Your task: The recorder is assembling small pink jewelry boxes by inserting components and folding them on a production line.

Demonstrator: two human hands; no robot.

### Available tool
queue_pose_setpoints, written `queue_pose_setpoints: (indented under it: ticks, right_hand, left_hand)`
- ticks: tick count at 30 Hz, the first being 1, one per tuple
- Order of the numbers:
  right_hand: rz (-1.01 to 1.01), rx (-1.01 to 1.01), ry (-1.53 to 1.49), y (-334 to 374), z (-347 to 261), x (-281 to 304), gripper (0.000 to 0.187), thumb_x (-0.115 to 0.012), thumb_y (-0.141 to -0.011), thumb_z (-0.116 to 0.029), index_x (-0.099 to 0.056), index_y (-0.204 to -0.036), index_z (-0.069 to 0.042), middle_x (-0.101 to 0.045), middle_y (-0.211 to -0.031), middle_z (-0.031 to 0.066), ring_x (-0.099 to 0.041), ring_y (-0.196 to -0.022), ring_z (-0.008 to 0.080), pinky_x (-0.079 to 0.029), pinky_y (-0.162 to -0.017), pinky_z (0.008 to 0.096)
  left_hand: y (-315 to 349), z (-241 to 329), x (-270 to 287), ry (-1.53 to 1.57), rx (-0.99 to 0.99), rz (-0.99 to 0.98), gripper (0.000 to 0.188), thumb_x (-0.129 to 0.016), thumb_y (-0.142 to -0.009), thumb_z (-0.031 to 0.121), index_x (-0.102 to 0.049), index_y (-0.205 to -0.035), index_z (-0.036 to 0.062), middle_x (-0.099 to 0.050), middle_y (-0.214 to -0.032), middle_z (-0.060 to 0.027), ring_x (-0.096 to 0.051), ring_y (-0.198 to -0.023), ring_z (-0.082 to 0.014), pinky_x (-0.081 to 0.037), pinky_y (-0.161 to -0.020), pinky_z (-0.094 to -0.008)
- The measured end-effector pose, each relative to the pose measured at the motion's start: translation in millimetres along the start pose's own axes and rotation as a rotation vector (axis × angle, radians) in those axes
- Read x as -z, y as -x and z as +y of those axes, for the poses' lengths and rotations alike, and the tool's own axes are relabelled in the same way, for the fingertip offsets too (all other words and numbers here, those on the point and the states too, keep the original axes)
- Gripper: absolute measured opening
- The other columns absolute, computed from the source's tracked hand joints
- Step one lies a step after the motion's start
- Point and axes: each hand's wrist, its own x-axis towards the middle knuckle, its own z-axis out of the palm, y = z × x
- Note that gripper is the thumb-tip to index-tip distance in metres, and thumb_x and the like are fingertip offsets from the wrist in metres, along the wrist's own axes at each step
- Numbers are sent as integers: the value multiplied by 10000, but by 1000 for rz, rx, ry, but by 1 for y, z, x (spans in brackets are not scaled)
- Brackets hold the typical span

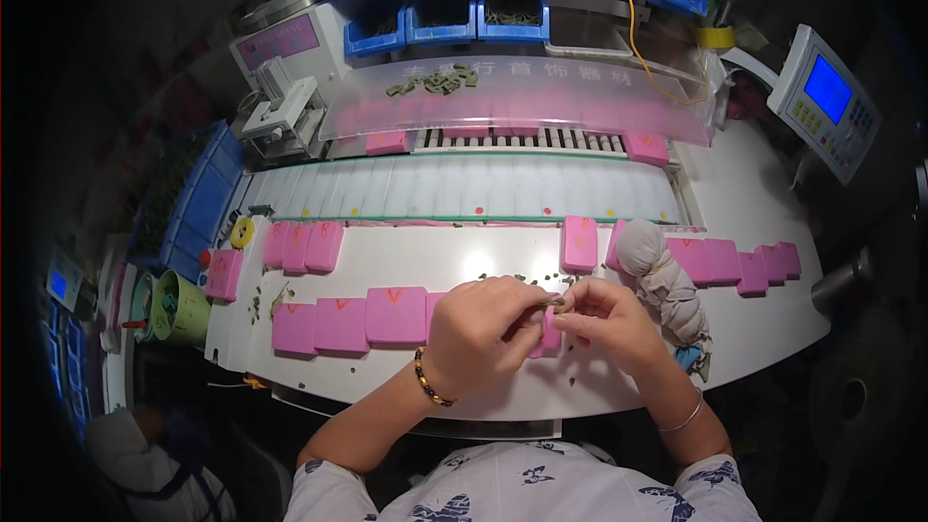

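Observation:
My left hand (488, 333) and my right hand (611, 327) meet over the front of the white table, fingertips pinched together. Between them is a small dark green piece (558, 303), too small to name. Below the fingers, a pink block (549, 338) is partly hidden by my hands. To the left, more pink blocks (396, 316) stand in a row, some with red marks; my left hand covers part of it. Dark green crumbs (551, 277) lie scattered just beyond my fingertips.
A whitish cloth bundle (667, 280) lies right of my right hand. Further pink blocks (710, 261) stand beyond it. Behind runs a machine bed with white panels (435, 184), under a clear cover (522, 97) and blue bins (512, 14). A keypad screen (828, 97) stands right, a green bucket (181, 309) left.

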Motion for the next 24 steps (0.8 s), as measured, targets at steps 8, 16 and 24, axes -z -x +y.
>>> queue_pose_setpoints:
  ticks: [8,16,24]
  right_hand:
    - [301,514,703,4,-10,0,91,-704,-838,-111,-681,-836,-22,-659,-852,64,-598,-681,124,-453,-508,245]
    - [230,411,561,15,-15,-2,132,-697,-839,-64,-688,-964,-24,-653,-928,62,-619,-748,91,-461,-512,219]
    - [316,474,520,9,-16,-4,142,-697,-825,-38,-692,-968,-43,-653,-941,45,-612,-782,83,-448,-562,195]
  left_hand:
    - [-35,-37,31,544,696,-343,83,-633,-880,62,-619,-901,-17,-651,-817,-13,-588,-721,-31,-494,-654,-205]
    - [-123,-84,44,253,773,-1051,158,-670,-859,141,-650,-822,-11,-648,-740,-38,-596,-671,-70,-508,-610,-244]
    - [-218,-128,4,715,798,-179,340,-694,-872,240,-645,-1107,-1,-633,-798,-88,-596,-590,-144,-539,-466,-321]
